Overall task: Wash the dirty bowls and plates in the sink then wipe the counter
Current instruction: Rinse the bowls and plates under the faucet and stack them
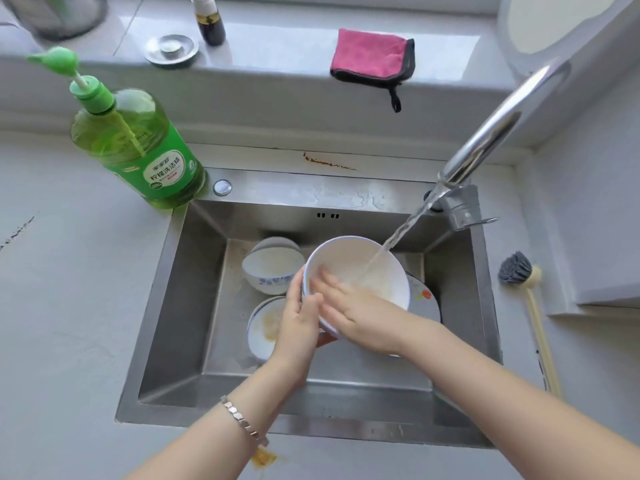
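Over the steel sink [180, 306] my left hand [299, 320] grips the near rim of a white bowl [377, 268], tilted toward me. Water from the tap [498, 129] runs into that bowl. My right hand [356, 308] lies inside it with straight fingers on the inner wall. On the sink floor lie a blue-patterned bowl [270, 268] on its side, a stained plate [265, 327] under my left hand, and a plate with a red mark [424, 299] partly hidden behind the held bowl.
A green dish soap bottle [138, 140] stands at the sink's back left corner. A pink cloth [372, 55], a sink strainer [171, 50] and a dark bottle [209, 20] sit on the ledge. A dish brush [530, 299] lies on the right. Orange stains [263, 457] mark the counter.
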